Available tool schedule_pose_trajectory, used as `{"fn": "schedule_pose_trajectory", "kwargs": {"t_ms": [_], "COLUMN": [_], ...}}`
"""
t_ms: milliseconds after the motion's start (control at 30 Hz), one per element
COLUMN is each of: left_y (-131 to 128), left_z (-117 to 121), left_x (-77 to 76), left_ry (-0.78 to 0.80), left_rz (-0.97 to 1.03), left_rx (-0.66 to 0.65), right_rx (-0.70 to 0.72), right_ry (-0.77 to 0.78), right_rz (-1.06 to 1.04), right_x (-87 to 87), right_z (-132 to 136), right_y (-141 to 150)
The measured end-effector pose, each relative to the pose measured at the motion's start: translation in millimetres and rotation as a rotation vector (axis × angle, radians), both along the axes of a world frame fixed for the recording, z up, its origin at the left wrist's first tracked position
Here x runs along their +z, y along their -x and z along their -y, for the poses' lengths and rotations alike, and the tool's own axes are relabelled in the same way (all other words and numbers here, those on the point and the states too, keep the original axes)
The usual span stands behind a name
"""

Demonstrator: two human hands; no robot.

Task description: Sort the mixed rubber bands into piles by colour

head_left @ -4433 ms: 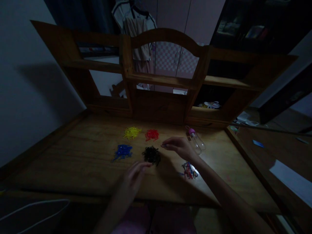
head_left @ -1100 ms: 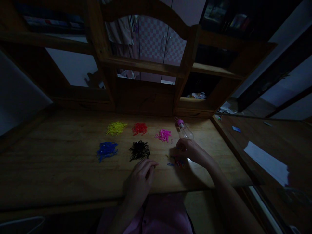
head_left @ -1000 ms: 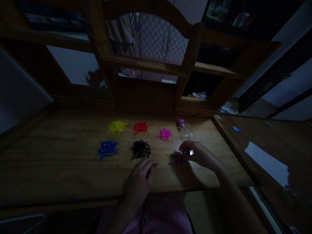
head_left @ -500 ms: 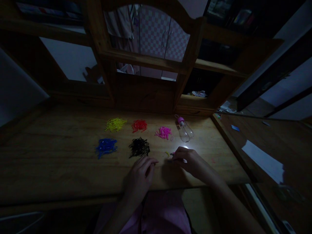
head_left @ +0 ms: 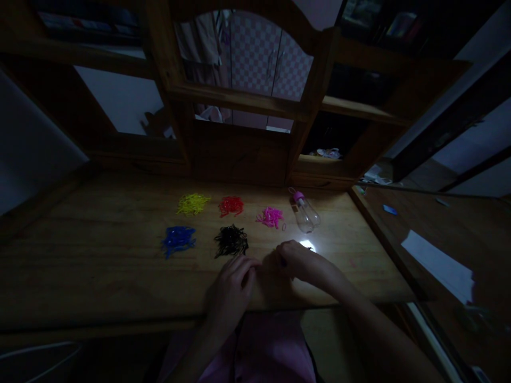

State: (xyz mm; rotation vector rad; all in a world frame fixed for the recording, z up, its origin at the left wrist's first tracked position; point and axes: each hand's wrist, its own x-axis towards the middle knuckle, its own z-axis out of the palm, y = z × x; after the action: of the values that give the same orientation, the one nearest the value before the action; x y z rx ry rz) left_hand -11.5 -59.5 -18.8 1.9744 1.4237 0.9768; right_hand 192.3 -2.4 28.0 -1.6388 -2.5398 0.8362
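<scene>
My left hand (head_left: 235,279) rests on the desk just in front of a pile of black rubber bands (head_left: 231,240). Its fingers are loosely bent, a gap shows by the thumb, and I see nothing held. To its right, my right hand (head_left: 297,259) is closed low over the desk with its fingertips turned down. A small dark bit shows at those fingers, too dim to name. Behind this hand lie pink rubber bands (head_left: 270,217), with one loose band beside them. Farther left are blue (head_left: 178,239), yellow (head_left: 193,204) and red rubber bands (head_left: 230,206) in separate piles.
A clear bottle (head_left: 306,217) with a pink cap lies behind my right hand, near a bright light spot (head_left: 307,245). A wooden shelf unit (head_left: 239,154) stands along the desk's back. On the right-hand surface lie white paper (head_left: 439,266) and a small blue packet (head_left: 389,209).
My right hand has shifted slightly left and now covers the small yellow and dark bits that showed beside its fingertips. My left hand stays in place. The view has shifted slightly.
</scene>
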Motion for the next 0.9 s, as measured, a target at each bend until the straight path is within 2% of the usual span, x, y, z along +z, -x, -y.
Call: {"fn": "schedule_pose_trajectory", "kwargs": {"t_ms": [133,233,333,467,600,667,733,800,900], "left_y": [-1,-1,-1,-1,-3,-4,-6,-6,-7], "left_z": [0,0,-1,-1,0,1,2,3,3], "left_x": [0.2,-1.0,-4.1,-6.4,-5.0,-4.3,-4.0,-3.7,-2.8], "left_ry": [-0.009,-0.025,-0.049,-0.063,-0.079,-0.065,-0.040,-0.024,0.015], "left_rz": [0.010,0.012,0.000,-0.020,-0.069,-0.119,-0.155,-0.139,-0.080], "left_rx": [-0.006,0.005,0.028,0.044,0.062,0.072,0.082,0.071,0.033], "right_rx": [0.027,0.016,-0.085,-0.169,-0.172,-0.120,-0.023,0.117,0.167], "right_ry": [0.097,0.297,0.514,0.525,0.546,0.527,0.445,0.299,0.202], "right_rz": [-0.100,-0.404,-0.681,-0.807,-0.867,-0.852,-0.759,-0.569,-0.489], "right_x": [14.4,28.8,35.4,31.4,28.8,30.4,31.5,29.8,22.5], "right_z": [-18,-30,-36,-34,-37,-45,-57,-72,-92], "right_y": [-2,-3,-1,0,5,19,46,83,144]}}
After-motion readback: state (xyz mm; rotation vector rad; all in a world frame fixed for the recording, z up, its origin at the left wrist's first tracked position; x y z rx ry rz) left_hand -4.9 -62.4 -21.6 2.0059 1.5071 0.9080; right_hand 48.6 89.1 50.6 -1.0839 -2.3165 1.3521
